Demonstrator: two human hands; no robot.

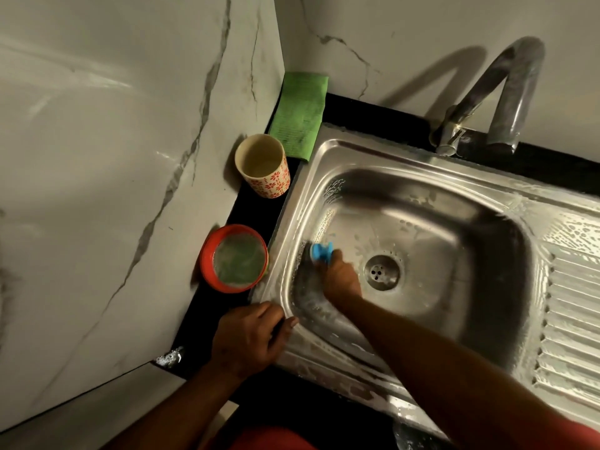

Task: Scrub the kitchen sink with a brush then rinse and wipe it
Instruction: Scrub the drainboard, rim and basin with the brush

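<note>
– Where does the brush lie?
– Inside the basin of the stainless-steel sink, against its left wall, left of the drain. The blue handle stands uppermost; the dark bristles meet the steel.

– Which hand holds it?
– The right hand, reaching down into the basin, grasps the blue handle, fingers wrapped round it.

– And the other hand?
– The left hand rests on the near left corner of the sink's rim. Its fingers are clenched under with nothing visible in them, and the thumb lies along the rim.

– What marks the steel?
– Patches of suds on the basin walls, on the rim and on the ribbed drainboard at right.

– What stands on the black desk?
– Left of the sink, from near to far: a red bowl of cloudy greenish liquid, just beside the rim; an upright cream cup with a red flower pattern; and a green cloth in the corner, touching the marbled wall. A curved faucet rises behind the sink.
</note>
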